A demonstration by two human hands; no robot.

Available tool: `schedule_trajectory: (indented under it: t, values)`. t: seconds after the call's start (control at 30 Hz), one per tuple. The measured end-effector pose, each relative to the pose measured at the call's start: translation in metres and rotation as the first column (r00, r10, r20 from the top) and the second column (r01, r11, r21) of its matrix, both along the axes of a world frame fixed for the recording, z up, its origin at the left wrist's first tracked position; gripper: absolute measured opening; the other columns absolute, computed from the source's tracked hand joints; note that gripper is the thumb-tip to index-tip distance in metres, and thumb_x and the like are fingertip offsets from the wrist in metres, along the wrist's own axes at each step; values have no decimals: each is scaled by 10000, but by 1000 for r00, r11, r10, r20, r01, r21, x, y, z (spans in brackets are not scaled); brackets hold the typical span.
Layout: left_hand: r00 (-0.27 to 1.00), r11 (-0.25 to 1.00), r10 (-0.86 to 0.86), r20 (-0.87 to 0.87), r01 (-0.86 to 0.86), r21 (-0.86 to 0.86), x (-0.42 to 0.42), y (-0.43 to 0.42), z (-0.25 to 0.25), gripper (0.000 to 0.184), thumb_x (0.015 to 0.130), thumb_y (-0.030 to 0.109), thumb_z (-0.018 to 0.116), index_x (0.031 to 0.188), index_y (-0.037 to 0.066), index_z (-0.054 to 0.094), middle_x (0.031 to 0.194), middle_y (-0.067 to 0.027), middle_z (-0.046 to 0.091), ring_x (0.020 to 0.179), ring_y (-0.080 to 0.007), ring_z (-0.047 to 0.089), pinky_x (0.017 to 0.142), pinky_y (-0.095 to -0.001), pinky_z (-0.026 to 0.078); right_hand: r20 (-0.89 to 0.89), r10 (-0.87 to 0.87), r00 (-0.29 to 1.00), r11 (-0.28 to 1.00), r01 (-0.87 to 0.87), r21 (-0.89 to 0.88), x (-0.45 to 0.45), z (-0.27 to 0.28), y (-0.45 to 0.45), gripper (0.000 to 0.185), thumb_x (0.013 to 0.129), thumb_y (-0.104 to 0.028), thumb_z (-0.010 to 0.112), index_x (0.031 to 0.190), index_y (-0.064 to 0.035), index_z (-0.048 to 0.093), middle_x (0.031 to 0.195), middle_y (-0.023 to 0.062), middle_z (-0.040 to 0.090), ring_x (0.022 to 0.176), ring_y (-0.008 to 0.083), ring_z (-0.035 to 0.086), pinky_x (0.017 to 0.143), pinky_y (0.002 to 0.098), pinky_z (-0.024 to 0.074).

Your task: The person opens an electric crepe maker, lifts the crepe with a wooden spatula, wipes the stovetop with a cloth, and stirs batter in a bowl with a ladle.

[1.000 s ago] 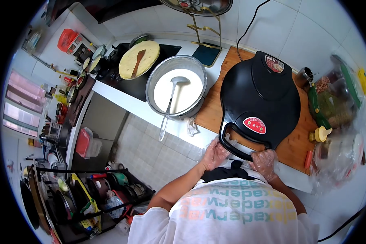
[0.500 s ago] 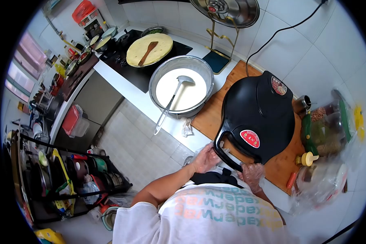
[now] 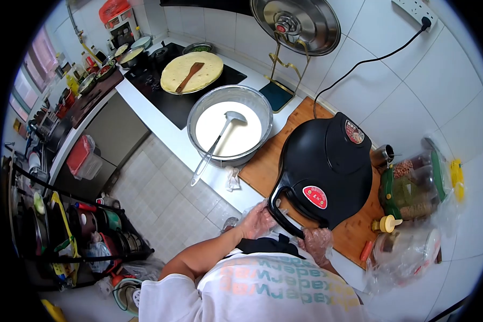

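Note:
A black electric griddle (image 3: 327, 166) with its lid down sits on a wooden board (image 3: 255, 174); its curved handle faces me. My left hand (image 3: 256, 221), in a clear plastic glove, is beside the handle's left end, palm up with the fingers partly spread. At the handle's right end my gloved right hand (image 3: 316, 242) has its fingers wrapped round the bar. Left of the griddle stands a metal pot (image 3: 194, 121) of white batter (image 3: 220, 126), with a ladle (image 3: 213, 150) resting in it.
Flatbreads (image 3: 212, 67) with a wooden spatula (image 3: 190, 77) lie over the black stove (image 3: 177, 107). A metal lid (image 3: 316, 27) leans on a gold stand (image 3: 271, 70). Jars (image 3: 413, 188) and a yellow-capped container (image 3: 386, 224) stand at the right. A loaded rack (image 3: 86, 260) is at lower left.
The camera view has turned, showing more of the wall, the metal lid and the power socket. Both hands remain at the griddle's handle, and its lid stays down.

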State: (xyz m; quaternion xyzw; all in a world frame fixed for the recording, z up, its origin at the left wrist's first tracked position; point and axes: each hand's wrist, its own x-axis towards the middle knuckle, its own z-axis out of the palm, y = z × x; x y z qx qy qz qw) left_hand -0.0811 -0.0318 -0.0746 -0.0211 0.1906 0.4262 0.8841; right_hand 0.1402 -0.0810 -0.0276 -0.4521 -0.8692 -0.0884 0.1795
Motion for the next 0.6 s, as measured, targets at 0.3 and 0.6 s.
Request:
schedule_trajectory:
  t: [0.3,0.6]
  values:
    - [1000,1000,3,-14,-3,-2,0,0,3,351,900,365,401,1060,82,531,1067,-116,580,1090,-262,499,982,-363,344,-65,6,998,996,-1,86,-3,-2,2,291,739,-364,545,841,-92,574,674,70,460,608,241,453,569,388,329]
    - [999,1000,-28,22,28,5,-1,2,-3,341,869,370,468,1062,106,562,1006,-50,609,972,-186,554,862,-342,426,-6,-29,1000,1000,29,0,4,-13,-3,323,641,-318,641,867,-103,556,741,33,488,711,189,486,649,362,353]
